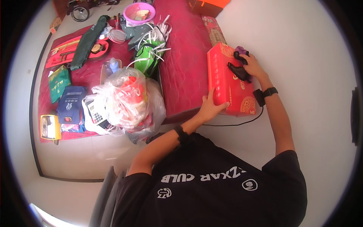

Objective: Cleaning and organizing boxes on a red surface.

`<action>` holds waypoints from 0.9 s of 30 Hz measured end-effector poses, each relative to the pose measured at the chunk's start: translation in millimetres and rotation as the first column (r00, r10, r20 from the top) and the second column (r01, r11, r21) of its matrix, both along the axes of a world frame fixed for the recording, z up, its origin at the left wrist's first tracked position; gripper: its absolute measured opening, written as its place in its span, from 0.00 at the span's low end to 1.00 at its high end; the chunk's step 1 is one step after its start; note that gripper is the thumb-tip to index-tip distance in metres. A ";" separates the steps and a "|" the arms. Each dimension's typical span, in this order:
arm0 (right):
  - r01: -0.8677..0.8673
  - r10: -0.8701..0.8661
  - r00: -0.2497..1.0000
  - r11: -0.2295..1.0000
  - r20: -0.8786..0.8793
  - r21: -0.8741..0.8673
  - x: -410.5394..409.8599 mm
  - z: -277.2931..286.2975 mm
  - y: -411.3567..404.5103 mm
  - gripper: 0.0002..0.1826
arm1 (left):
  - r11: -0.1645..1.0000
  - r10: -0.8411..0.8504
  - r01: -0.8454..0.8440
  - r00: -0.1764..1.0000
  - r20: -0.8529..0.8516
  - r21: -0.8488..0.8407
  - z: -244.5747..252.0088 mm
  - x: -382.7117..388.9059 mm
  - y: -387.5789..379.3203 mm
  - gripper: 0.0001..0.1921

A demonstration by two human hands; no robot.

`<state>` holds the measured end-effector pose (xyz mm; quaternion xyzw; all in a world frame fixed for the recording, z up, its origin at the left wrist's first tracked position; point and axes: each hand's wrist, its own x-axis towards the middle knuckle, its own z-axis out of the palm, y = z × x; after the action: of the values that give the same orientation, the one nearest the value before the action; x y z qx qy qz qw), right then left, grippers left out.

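Observation:
A red cardboard box (221,85) with gold patterns and printed writing lies at the right side of the maroon-covered bed. My left hand (211,109) is spread against the box's near left corner, thumb and forefinger apart. Over the top of the box, my right hand (252,65) has its fingers on a small black item (240,56). Purple fabric (241,50) bunches just beyond those fingertips. Another dark, limp-looking object (239,72) lies on the box below that hand; its exact kind is unclear. Both wrists wear black straps.
Clear plastic bags (129,99) bulge left of my left hand, beside a calculator (97,115). Further off are a green bag (147,58) with white straps, a badminton racket (117,36) and a pink basin (129,17). A black cable (232,124) runs below the box.

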<state>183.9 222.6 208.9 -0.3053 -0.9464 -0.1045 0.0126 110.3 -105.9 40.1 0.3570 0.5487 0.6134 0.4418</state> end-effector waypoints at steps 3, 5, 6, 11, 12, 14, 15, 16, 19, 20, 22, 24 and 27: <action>0.004 -0.004 0.999 1.000 -0.040 -0.012 16.6 -2.0 -38.1 0.34 | 1.000 0.005 -0.005 1.000 0.026 0.005 -4.1 0.0 -2.0 0.66; 0.001 -0.003 0.997 0.999 -0.074 -0.033 20.0 -4.6 -69.7 0.35 | 0.999 0.047 -0.048 0.998 0.040 0.011 -7.5 -3.0 -0.6 0.66; 0.032 -0.035 0.997 0.999 -0.068 -0.037 27.9 -1.7 -82.6 0.35 | 0.999 0.039 -0.039 0.999 0.006 0.016 -5.6 -3.5 0.4 0.66; -0.062 0.027 0.988 0.971 -0.155 -0.230 52.1 9.0 -167.7 0.33 | 1.000 0.004 -0.004 1.000 0.023 0.015 -3.7 -9.8 3.4 0.65; -0.046 0.008 0.987 0.971 -0.160 -0.235 56.9 13.3 -188.0 0.33 | 1.000 -0.001 0.000 0.999 0.039 0.014 -0.8 -7.7 3.2 0.64; -0.046 0.032 0.995 0.987 -0.094 -0.151 60.7 13.4 -225.6 0.34 | 0.999 -0.016 0.012 0.995 0.103 0.034 1.1 -4.5 -0.6 0.62; -0.043 0.026 0.994 0.987 -0.111 -0.155 59.5 12.2 -240.4 0.34 | 0.998 -0.016 0.005 0.985 0.172 0.064 2.0 -4.4 -0.6 0.60; -0.042 0.030 0.995 0.990 -0.094 -0.136 59.5 10.2 -253.3 0.36 | 0.998 -0.022 0.013 0.988 0.155 0.060 -3.7 -2.2 1.9 0.60; -0.086 0.072 0.989 0.991 -0.129 -0.102 62.4 7.7 -266.7 0.38 | 0.998 0.000 -0.005 0.997 0.083 0.063 -26.2 1.9 10.1 0.57; -0.123 0.096 0.971 0.986 -0.220 -0.113 66.6 7.4 -266.8 0.37 | 0.993 0.004 -0.017 0.994 0.111 0.118 -35.0 3.3 14.4 0.56; -0.163 0.116 0.937 0.979 -0.328 -0.122 85.8 2.8 -265.1 0.37 | 0.986 0.006 -0.026 0.993 0.119 0.166 -34.6 6.8 20.8 0.55; -0.124 0.024 0.852 0.980 -0.523 -0.158 115.9 -3.5 -261.8 0.36 | 0.997 -0.028 0.017 0.990 0.138 0.081 -31.2 12.5 21.0 0.50; -0.031 -0.039 0.766 0.995 -0.641 -0.098 169.8 -34.1 -232.3 0.36 | 0.982 -0.072 -0.003 0.918 0.390 0.189 -32.6 22.5 15.1 0.45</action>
<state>353.7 -9.7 174.8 -0.3251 -0.8884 0.0547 0.3195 132.8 -90.8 7.5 0.2751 0.3825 0.7133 0.5189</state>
